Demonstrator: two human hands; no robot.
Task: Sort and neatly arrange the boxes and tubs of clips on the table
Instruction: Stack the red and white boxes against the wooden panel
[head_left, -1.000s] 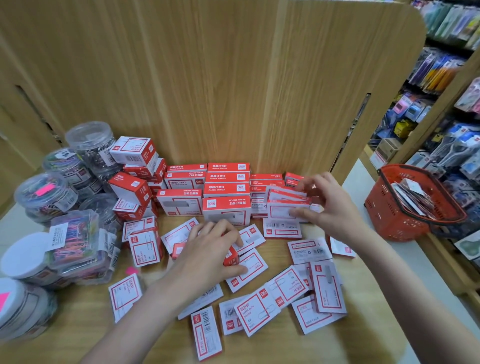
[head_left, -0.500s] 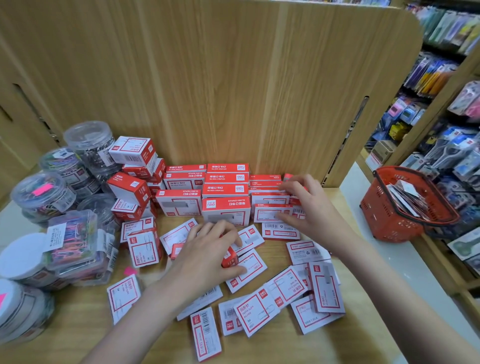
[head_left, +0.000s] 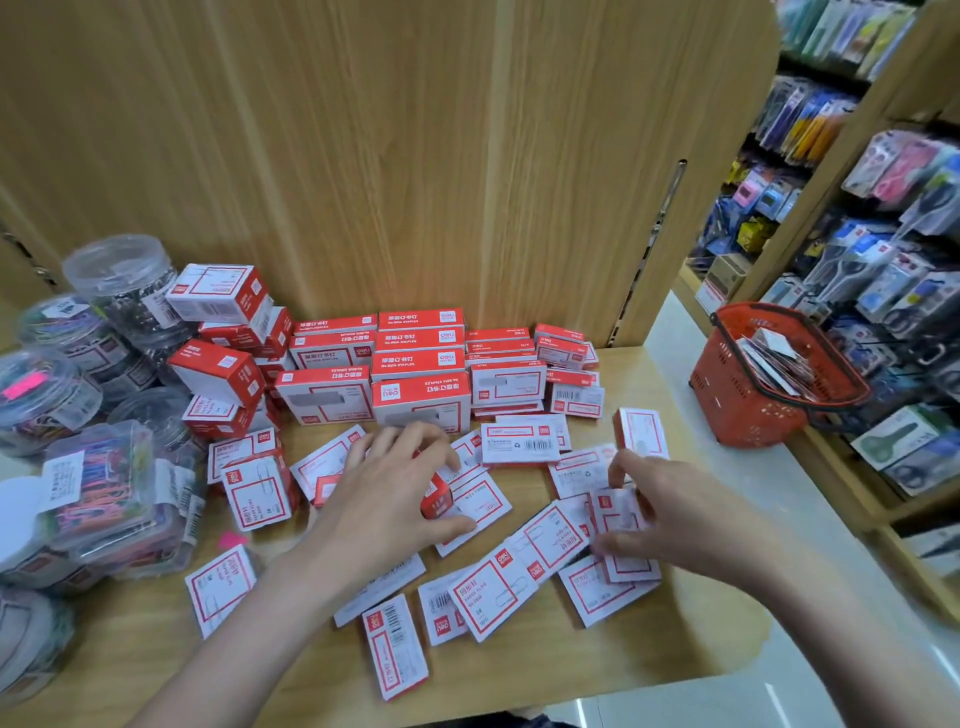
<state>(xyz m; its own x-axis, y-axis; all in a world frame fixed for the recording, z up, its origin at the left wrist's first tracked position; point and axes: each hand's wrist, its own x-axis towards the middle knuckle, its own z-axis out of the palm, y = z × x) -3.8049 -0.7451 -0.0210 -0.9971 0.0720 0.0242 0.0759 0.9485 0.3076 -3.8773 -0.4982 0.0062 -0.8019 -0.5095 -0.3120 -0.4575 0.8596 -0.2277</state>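
Several small red-and-white clip boxes (head_left: 493, 592) lie scattered flat over the wooden table (head_left: 675, 649). More boxes stand stacked in rows against the back panel (head_left: 421, 358). Clear tubs of clips (head_left: 98, 493) crowd the left side. My left hand (head_left: 384, 499) covers and grips a small red box (head_left: 435, 501) in the middle of the scatter. My right hand (head_left: 670, 512) has its fingers curled around a flat white box (head_left: 621, 514) at the right of the pile.
A red shopping basket (head_left: 748, 410) with packets stands on the white counter at the right. Shop shelves of hanging stationery (head_left: 883, 260) fill the far right. A tall wooden panel (head_left: 363, 156) closes the back.
My right hand left the stacked boxes at the back and came down to the loose boxes at the right front. My left hand stayed on its red box.
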